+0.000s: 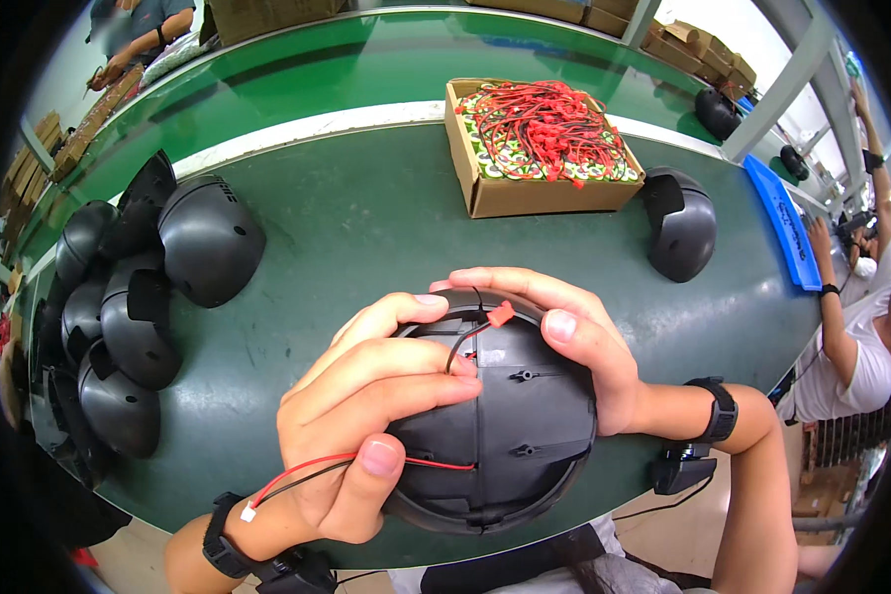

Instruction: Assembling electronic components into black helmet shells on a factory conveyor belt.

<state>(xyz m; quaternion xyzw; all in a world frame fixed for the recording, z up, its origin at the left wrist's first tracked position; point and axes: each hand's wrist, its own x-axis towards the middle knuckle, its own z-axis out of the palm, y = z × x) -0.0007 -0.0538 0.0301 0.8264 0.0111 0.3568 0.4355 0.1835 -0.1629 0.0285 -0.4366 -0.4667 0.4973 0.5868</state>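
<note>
A rounded black plastic shell [530, 416] is held over the near part of the green worktable, its ribbed inner side facing up. My left hand [337, 406] grips its left side, with the fingers reaching over the inside and the thumb near the lower left rim. Around the far right rim curls my right hand [599, 346], thumb on the edge. A red plug [502, 314] on a short black lead lies at the shell's far end. Across my left thumb and palm run thin red and black wires ending in a small white connector [248, 514]. My left fingers partly hide the wiring.
Several black shells [211, 243] are piled at the left. Beyond my hands stands a cardboard box [554, 198] of green-and-white pieces with red and black leads. One more shell [683, 233] and a blue tray [782, 223] are at the right. Other people work at both sides.
</note>
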